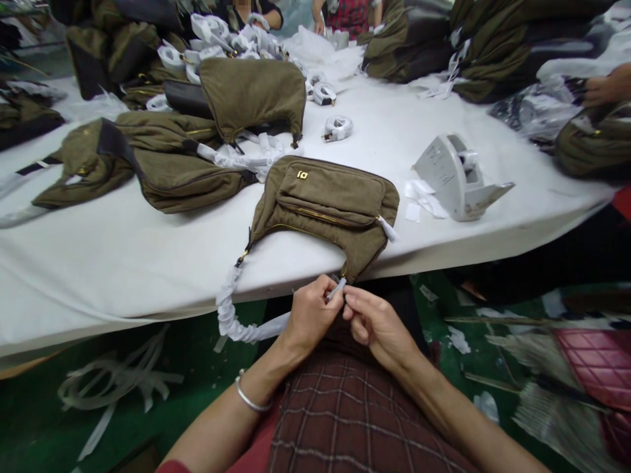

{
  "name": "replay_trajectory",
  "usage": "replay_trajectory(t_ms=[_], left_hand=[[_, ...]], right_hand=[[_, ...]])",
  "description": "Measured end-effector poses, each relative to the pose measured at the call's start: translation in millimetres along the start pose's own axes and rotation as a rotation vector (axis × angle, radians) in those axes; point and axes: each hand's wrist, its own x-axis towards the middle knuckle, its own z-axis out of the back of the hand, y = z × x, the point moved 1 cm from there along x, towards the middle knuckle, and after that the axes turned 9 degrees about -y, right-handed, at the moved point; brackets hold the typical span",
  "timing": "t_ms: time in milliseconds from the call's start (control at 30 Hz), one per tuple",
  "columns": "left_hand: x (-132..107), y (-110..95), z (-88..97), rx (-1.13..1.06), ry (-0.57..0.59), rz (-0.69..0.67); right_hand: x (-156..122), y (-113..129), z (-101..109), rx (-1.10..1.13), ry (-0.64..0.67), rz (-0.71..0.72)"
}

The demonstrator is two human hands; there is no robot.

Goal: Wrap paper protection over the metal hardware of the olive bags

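Note:
An olive-brown shoulder bag [332,190] with gold zip and emblem lies at the table's front edge. Its strap [229,309], sleeved in crinkled white wrapping, hangs in a loop over the edge. My left hand [313,312] is closed around the strap's wrapped end, close to the bag's right-hand corner. Thumb and fingers of my right hand [372,322] are pinched together beside it, touching or almost touching that end; what they hold, if anything, is hidden. A white-wrapped zip pull [387,228] sticks out from the bag's right side.
A grey tape dispenser [456,177] stands right of the bag, with white paper scraps [424,197] near it. More olive bags [182,164] lie to the left. Wrapped strap coils [338,128] sit behind. Co-workers' hands [611,85] show across and at right.

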Motion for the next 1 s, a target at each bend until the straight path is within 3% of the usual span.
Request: replay_trajectory(t_ms=[100,167,267,400,500,600,700,800,1000], left_hand=[[0.4,-0.9,1.8,0.026,-0.025,0.02],[2.0,0.4,4.5,0.024,-0.045,0.036],[4.0,6.2,8.9,0.061,-0.062,-0.036],[3.4,15.5,10.9,0.177,-0.108,-0.311],[2.2,18.3,9.9,0.302,-0.165,-0.538],[2.0,17.3,9.6,0.411,-0.186,-0.646],[1.9,14.7,11.3,0.475,-0.19,-0.694],[0.9,13.3,13.7,0.508,-0.198,-0.736],[0.6,13.8,15.6,0.51,-0.197,-0.746]], right_hand=[[-5.6,-2.3,-12.0,0.266,0.073,-0.125],[-6.7,-3.5,-13.7,0.218,0.099,-0.101],[-6.6,5.0,-6.5,-0.291,0.057,0.158],[-2.4,43.2,0.9,-0.904,-0.042,0.669],[3.6,74.7,-7.7,-1.182,0.102,0.935],[9.8,93.7,-23.6,-1.485,0.274,1.069],[16.9,100.2,-37.4,-1.705,0.402,1.059],[25.4,102.5,-45.0,-1.772,0.497,0.966],[33.2,109.8,-49.2,-1.733,0.479,0.883]])
